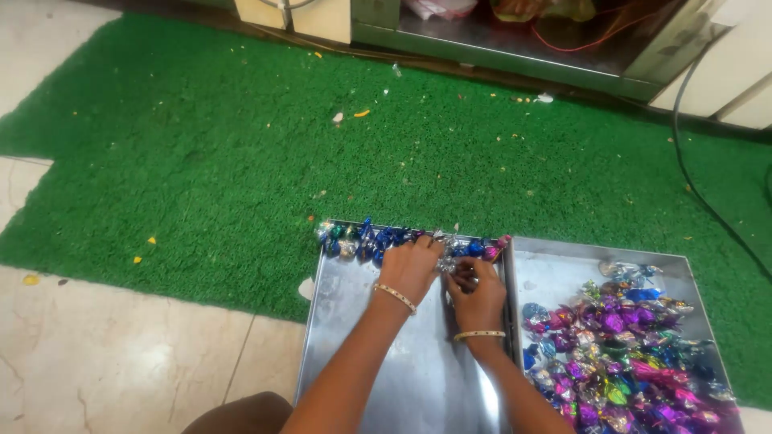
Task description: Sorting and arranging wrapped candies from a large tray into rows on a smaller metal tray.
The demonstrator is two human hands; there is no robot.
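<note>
Fingers of both hands pinched on a silver-wrapped candy (447,263), left hand (410,270) and right hand (477,297) touching, candy in the row of foil candies (378,239) along the far edge of a steel tray (362,354), second tray (563,269) heaped with candies just beside, green mat (241,161) beneath.

A green turf mat (338,145) covers most of the floor, flecked with small yellow and white scraps, and pale marble tiles (104,354) show at its left and near edges. Along the far side runs a steel shelf (515,40) (low, with a red wire and bags lying on it), flanked by cream panels (736,80). A black cable (691,173) trails over the mat at right under even, bright light.
</note>
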